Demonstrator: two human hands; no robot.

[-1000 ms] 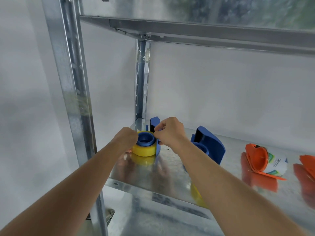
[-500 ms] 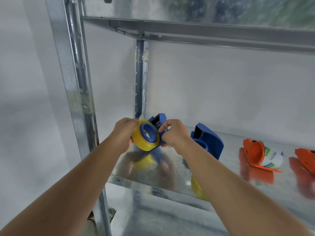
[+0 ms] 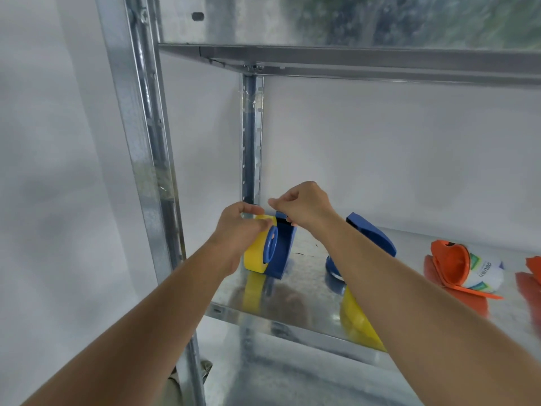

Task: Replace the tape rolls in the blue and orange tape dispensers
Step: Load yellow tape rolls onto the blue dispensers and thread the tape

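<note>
A blue dispenser half stands upright on the metal shelf, with a yellow tape roll seated on its blue hub. My left hand grips the top of the roll. My right hand pinches at the top of the blue half, fingertips close to the left hand; what it pinches is too small to tell. The other blue half lies behind my right forearm. An orange dispenser half holding a white-wrapped roll lies at the right.
A second yellow roll sits at the shelf's front edge under my right forearm. Another orange piece shows at the right border. Steel uprights stand left, an upper shelf overhead, a white wall behind.
The roll and blue half went from tilted in the air down onto the shelf, standing upright. My right hand rose to the top of the half, beside my left hand.
</note>
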